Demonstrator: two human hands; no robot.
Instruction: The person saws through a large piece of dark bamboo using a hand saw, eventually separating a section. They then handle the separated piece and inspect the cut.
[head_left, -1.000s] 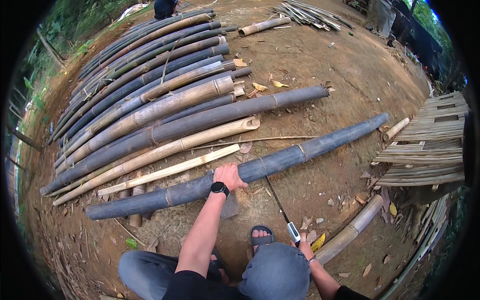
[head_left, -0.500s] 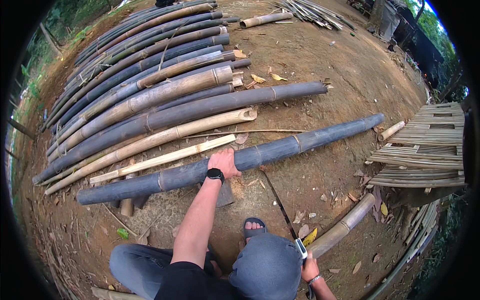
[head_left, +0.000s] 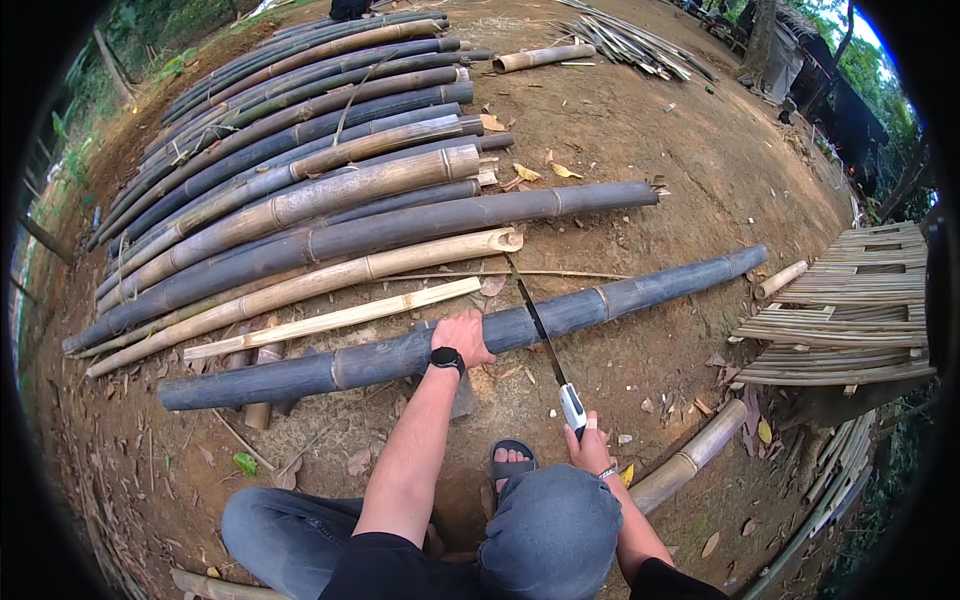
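A dark bamboo pole (head_left: 640, 292) lies slantwise in front of me, propped on short pieces near its left half. My left hand (head_left: 464, 340), with a watch on its wrist, presses down on the pole and is wrapped over its top. My right hand (head_left: 590, 447) grips the handle of a hand saw (head_left: 549, 349) with a long narrow dark blade and a white and dark handle. The blade lies across the pole, just right of my left hand, its tip reaching past the far side. Whether its teeth have cut in, I cannot tell.
Several long bamboo poles (head_left: 400, 212) lie in rows at the far left, with a pale split strip (head_left: 340, 318) nearest. A slatted bamboo panel (head_left: 840, 310) stands at the right. A short bamboo length (head_left: 690, 460) lies near my right arm, and thin strips (head_left: 640, 40) lie far off.
My right hand has brought the saw forward and left, from beside my right knee onto the dark pole. My left hand stays on the pole. The view has shifted slightly.
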